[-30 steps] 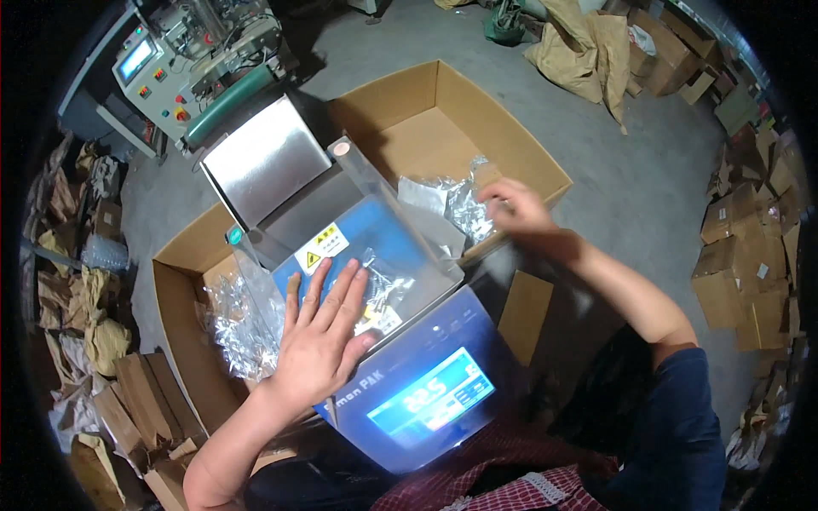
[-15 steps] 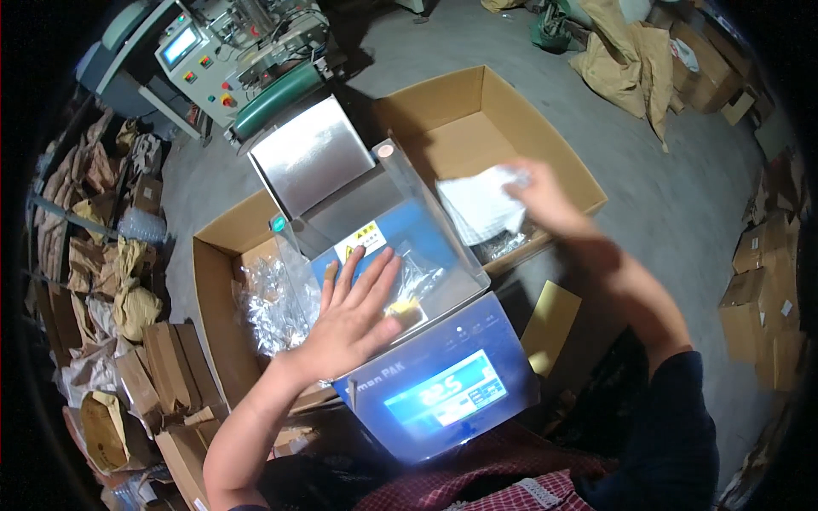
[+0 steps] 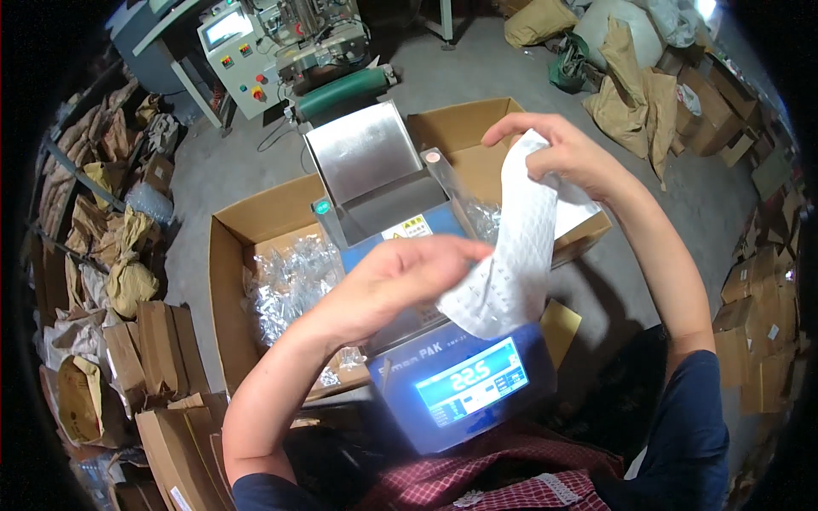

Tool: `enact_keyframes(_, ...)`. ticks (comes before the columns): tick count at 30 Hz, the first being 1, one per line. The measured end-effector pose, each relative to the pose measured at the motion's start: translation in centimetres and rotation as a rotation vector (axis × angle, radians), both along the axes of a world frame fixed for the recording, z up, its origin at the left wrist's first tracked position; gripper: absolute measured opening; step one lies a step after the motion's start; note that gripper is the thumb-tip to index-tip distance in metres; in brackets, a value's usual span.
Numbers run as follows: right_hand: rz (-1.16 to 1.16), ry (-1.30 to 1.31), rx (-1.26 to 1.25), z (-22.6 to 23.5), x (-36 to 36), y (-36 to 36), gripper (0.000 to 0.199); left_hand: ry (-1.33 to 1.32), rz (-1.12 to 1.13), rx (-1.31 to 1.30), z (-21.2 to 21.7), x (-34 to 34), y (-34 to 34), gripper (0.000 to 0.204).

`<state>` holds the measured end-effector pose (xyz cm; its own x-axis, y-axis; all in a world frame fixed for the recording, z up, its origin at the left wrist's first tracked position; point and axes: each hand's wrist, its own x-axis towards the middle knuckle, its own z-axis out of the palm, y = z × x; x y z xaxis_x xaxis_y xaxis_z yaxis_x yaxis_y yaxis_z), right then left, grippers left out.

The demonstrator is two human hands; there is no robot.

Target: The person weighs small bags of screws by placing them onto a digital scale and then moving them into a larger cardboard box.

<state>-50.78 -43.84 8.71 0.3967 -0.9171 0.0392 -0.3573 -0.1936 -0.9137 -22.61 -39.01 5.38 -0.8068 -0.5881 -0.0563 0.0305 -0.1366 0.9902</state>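
Note:
A white paper sheet with rows of small printed marks hangs in a curve above the machine. My right hand grips its upper end between thumb and fingers. From the left, my left hand reaches in, its slightly blurred fingers closed together at the sheet's left edge. Beneath both hands stands a blue tabletop machine with a lit display facing me. A warning label is on its upper part, and a slanted shiny metal plate rises behind. More white paper shows below my right wrist.
Left of the machine, an open cardboard box holds crumpled clear plastic bags. Another open box stands to its right. A larger machine with a green roller is at the back. Cartons and sacks line both sides.
My left hand has lifted off the machine's top and moved to the paper. My right hand has brought the sheet up from above the right box, and the paper now hangs unfolded.

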Motion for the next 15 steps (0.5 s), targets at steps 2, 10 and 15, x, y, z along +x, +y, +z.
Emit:
enact_keyframes(2,0.05,0.045,-0.022,-0.2,0.9,-0.3,0.054,-0.005,-0.043,0.073,0.4,0.3,0.6,0.034)
enact_keyframes(10,-0.087,-0.013,-0.529,-2.1,3.0,1.5,0.041,-0.028,0.255,0.061,-1.2,1.4,0.3,0.019)
enact_keyframes(15,-0.087,0.18,-0.581,-12.7,5.7,5.1,0.024,-0.34,0.276,-0.601,-3.9,-1.4,5.0,0.034)
